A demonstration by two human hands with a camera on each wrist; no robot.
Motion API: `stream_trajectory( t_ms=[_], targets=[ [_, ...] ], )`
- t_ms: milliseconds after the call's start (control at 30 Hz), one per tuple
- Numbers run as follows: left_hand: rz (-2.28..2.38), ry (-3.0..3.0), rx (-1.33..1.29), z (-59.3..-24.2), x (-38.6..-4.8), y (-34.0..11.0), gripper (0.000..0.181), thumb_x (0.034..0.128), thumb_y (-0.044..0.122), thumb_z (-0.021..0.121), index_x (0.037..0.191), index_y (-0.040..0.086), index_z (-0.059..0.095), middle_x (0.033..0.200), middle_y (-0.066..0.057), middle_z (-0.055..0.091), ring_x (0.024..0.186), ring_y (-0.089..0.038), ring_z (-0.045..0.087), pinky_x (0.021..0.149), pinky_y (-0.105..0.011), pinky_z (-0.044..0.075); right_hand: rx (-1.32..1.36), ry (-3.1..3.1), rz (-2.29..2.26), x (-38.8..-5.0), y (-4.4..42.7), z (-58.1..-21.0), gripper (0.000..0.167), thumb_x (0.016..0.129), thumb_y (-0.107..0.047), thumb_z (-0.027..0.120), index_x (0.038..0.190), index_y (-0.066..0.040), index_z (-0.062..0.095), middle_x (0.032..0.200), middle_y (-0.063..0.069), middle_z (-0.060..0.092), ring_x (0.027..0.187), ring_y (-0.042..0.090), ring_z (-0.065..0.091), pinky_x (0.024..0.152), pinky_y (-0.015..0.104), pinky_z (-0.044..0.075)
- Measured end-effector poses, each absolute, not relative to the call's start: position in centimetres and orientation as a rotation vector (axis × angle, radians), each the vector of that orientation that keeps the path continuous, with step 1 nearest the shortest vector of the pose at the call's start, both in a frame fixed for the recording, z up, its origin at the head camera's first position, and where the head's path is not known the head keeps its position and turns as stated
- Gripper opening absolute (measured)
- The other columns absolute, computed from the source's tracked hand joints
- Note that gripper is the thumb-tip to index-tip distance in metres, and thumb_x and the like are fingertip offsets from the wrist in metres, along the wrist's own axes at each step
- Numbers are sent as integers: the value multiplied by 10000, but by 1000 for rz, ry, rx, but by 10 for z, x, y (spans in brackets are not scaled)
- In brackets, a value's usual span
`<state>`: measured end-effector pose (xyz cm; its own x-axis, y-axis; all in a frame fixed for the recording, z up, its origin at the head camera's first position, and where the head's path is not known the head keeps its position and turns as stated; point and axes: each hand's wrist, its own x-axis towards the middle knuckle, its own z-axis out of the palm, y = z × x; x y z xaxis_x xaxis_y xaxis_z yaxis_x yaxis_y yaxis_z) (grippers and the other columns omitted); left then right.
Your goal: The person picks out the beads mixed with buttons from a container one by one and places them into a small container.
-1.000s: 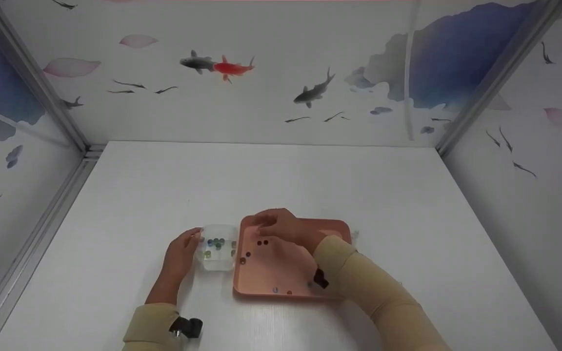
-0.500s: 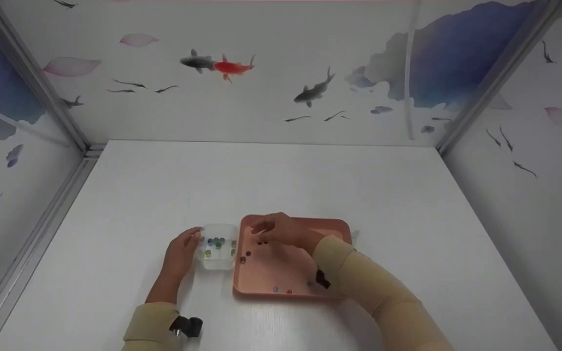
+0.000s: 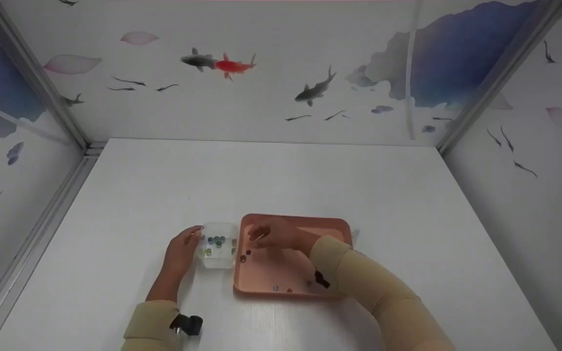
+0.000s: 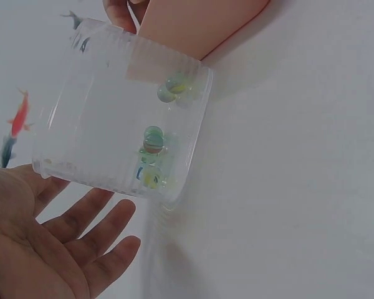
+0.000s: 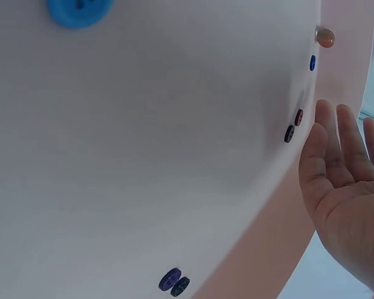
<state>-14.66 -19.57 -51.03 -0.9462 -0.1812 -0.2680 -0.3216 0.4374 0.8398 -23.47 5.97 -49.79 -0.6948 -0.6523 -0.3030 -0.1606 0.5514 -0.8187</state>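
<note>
My left hand [image 3: 179, 251] touches the left side of a clear plastic container [image 3: 218, 263]. In the left wrist view several glass marbles [image 4: 154, 138] lie inside the container, and most fingers of that hand stretch out beside its wall. Over the left part of a pink tray [image 3: 286, 273] hovers my right hand [image 3: 281, 234]. Its fingers are loosely extended in the right wrist view, with nothing visible between them. Near them in the tray lie a red button [image 5: 299, 117], a black button [image 5: 289, 134], a small blue button [image 5: 312, 63] and an orange marble [image 5: 325, 38].
A large blue button [image 5: 80, 9], a purple button [image 5: 169, 279] and a green button [image 5: 180, 286] also lie in the tray. A few small pieces sit along its front edge. Patterned panels [image 3: 261, 107] enclose the white table [image 3: 271, 170] at the back and sides.
My right hand has shifted slightly left and nearer to me, and now covers two dark buttons that showed earlier. My left hand and the container stay in place.
</note>
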Motion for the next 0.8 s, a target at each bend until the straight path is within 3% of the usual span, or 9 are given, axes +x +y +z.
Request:
stream_trajectory(
  t_ms=[800],
  targets=[
    [1510, 2563, -454, -510, -146, -195, 473, 1052, 345, 385, 1428, 65, 449, 1500, -185, 388, 1412, -392, 286, 1154, -520, 243, -714, 2225, -944, -225, 43, -505, 212, 871, -109, 722, 1079, -143, 699, 986, -68, 694, 924, 55, 625, 862, 238, 517]
  ],
)
